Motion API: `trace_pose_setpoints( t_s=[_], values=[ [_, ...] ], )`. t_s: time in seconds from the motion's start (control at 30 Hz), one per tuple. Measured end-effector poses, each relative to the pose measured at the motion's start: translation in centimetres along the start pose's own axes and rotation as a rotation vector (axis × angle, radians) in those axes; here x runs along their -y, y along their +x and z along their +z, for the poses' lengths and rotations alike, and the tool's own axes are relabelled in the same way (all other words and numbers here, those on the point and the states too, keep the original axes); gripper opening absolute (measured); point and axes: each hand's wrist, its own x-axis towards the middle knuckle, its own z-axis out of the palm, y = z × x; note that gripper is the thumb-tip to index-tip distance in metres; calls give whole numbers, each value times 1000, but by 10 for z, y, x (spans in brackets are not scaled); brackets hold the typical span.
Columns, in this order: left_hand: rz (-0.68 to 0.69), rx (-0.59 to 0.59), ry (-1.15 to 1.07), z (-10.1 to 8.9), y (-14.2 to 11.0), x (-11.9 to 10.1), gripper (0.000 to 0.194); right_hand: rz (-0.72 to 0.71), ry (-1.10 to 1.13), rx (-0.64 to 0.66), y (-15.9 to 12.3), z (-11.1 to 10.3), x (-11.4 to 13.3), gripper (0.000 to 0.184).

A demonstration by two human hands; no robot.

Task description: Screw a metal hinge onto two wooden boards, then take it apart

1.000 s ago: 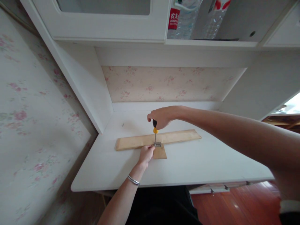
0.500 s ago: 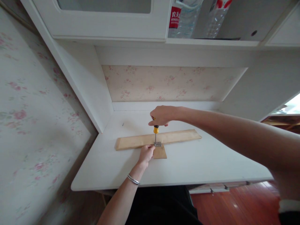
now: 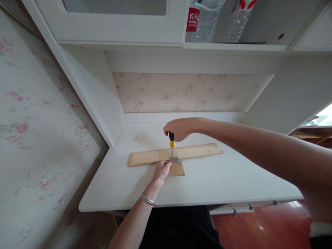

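Note:
My right hand (image 3: 178,128) is closed around the black and yellow handle of a screwdriver (image 3: 172,143). Its shaft points straight down, the tip at the left end of a small metal hinge (image 3: 174,159). That hinge lies where a long wooden board (image 3: 198,151) meets a short wooden piece (image 3: 177,168) on the near side. My left hand (image 3: 162,169) is pinched at the hinge's left end, beside the screwdriver tip and the short piece's left edge. The fingers partly hide what they grip; a screw there is too small to make out.
The boards rest on a white desk (image 3: 220,183). A tiny dark object (image 3: 136,138) lies towards the back left. Above hangs a white cabinet (image 3: 116,29), with plastic bottles (image 3: 207,20) on its open shelf. A side panel and flowered wall stand at the left.
My right hand has turned and its fingers have shifted on the screwdriver, so more of the black handle shows. The screwdriver tip, left hand and boards stay in place.

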Motion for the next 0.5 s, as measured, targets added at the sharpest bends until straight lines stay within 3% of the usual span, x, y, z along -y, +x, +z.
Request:
trace_pose_setpoints(
  t_s=[0.17,0.23,0.33,0.5],
  values=[
    [5,-11,21,0,3,3,27,160,51,81,1,-2,2,36],
    [-13,4,-7,0,3,3,26,108,32,92,0,-3,3,28],
    [-43,23,-43,-1,3,2,23,24,17,15,-1,-2,4,38],
    [-62,11,-36,0,1,-2,20,149,24,18,0,0,4,35]
  ],
)
